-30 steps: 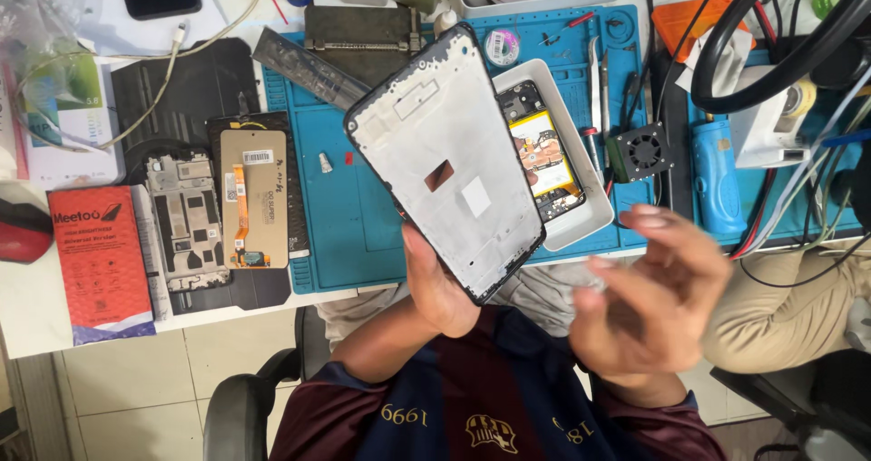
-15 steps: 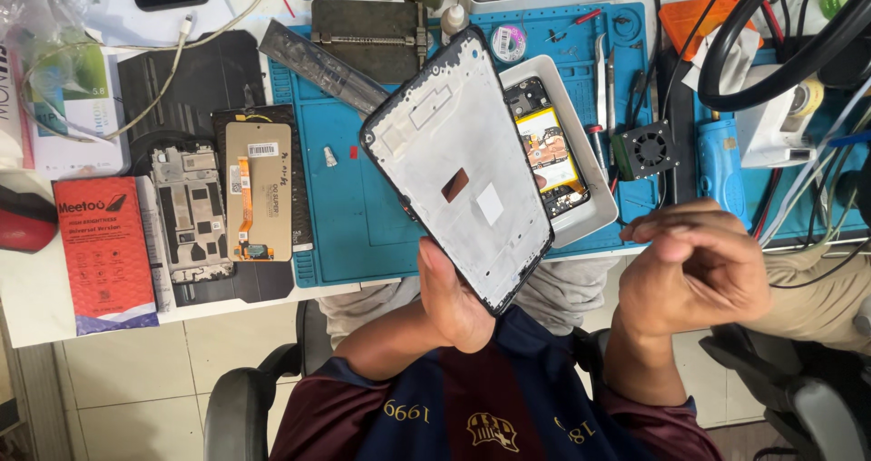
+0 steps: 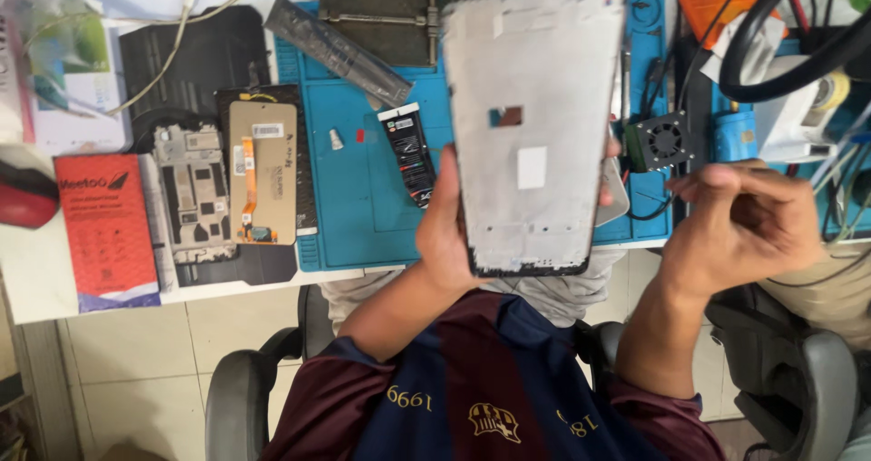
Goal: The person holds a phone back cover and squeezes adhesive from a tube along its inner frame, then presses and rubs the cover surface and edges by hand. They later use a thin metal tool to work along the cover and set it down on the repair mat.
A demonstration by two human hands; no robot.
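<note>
left hand (image 3: 446, 234) grips the phone frame (image 3: 535, 125) by its lower edge, holding it upright over the blue mat (image 3: 363, 207); its fingers are mostly hidden behind the frame, whose top is cut off. right hand (image 3: 744, 225) is curled loosely closed beside it, whether pinching anything is unclear

Maroon-and-navy striped short-sleeved jersey (image 3: 481, 379)

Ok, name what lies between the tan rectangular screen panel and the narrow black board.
Head view: a small silver piece and tiny red bit on the blue mat.
</note>
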